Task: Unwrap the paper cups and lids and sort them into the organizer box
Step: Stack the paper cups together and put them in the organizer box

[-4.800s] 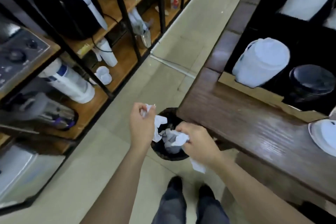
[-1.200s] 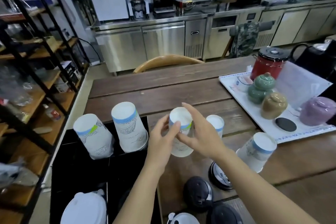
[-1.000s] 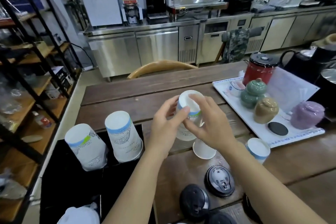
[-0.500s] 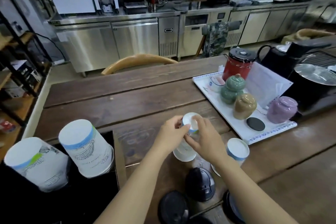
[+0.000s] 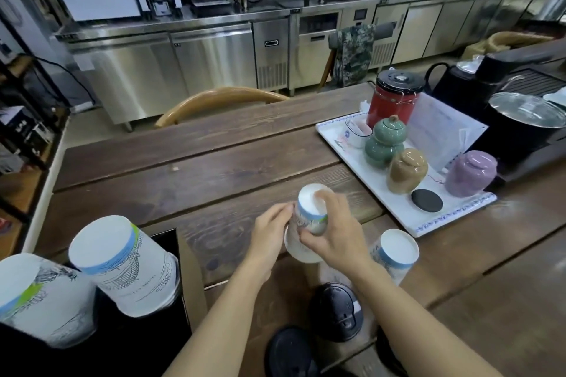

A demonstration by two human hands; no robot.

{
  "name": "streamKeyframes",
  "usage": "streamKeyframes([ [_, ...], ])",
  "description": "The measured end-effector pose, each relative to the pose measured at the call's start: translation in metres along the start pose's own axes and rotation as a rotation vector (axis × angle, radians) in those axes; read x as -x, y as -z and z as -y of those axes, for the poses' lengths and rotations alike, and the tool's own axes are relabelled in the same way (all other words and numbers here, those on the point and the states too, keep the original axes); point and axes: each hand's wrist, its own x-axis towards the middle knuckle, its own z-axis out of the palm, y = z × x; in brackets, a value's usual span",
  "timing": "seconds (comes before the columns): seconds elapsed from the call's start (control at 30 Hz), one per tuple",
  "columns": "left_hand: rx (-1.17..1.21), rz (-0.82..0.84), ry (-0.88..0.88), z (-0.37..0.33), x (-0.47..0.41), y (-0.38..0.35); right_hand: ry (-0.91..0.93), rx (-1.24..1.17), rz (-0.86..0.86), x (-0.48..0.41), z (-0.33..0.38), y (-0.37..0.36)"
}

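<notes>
A stack of small paper cups (image 5: 307, 217), upside down with a blue band, stands on the wooden table (image 5: 199, 168). My right hand (image 5: 332, 229) grips it from the top and right side. My left hand (image 5: 271, 231) touches its left side with the fingertips. A second small cup stack (image 5: 395, 254) stands just to the right. Two larger cup stacks (image 5: 122, 266) (image 5: 39, 300) sit upside down in the black organizer box (image 5: 147, 333) at lower left. Black lids (image 5: 337, 312) (image 5: 291, 352) lie on the table near my forearms.
A white tray (image 5: 395, 202) at the right carries a red canister (image 5: 395, 98), green, tan and purple jars and a black coaster. Black kettles and a pot stand at the far right. A wooden chair back (image 5: 220, 99) is at the far table edge; steel counters lie behind.
Earlier both hands dropped crumpled wrapping into a bin on the floor. Since then they lifted the small cup stack, then lowered it to the table; my view shifted right.
</notes>
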Motion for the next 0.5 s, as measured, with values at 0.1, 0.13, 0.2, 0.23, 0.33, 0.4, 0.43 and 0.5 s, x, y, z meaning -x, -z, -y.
streamKeyframes([
  [0.1, 0.024, 0.028, -0.186, -0.036, 0.01, -0.011, 0.102, -0.02, -0.17, -0.009, 0.025, 0.04],
  [0.13, 0.042, 0.054, -0.231, -0.049, 0.014, -0.017, 0.142, 0.005, -0.229, -0.012, 0.032, 0.056],
  [0.2, 0.06, 0.109, -0.309, -0.071, 0.023, -0.03, 0.19, 0.066, -0.325, -0.012, 0.043, 0.088],
  [0.23, 0.058, 0.133, -0.337, -0.08, 0.027, -0.037, 0.19, 0.089, -0.359, -0.01, 0.045, 0.102],
  [0.33, 0.032, 0.232, -0.375, -0.091, 0.036, -0.061, 0.142, 0.128, -0.431, 0.002, 0.041, 0.132],
  [0.4, 0.01, 0.285, -0.352, -0.086, 0.038, -0.078, 0.1, 0.137, -0.452, 0.013, 0.031, 0.142],
  [0.43, 0.004, 0.3, -0.337, -0.08, 0.038, -0.086, 0.079, 0.145, -0.456, 0.019, 0.025, 0.144],
  [0.5, -0.008, 0.323, -0.31, -0.068, 0.039, -0.098, 0.026, 0.157, -0.454, 0.029, 0.011, 0.145],
])
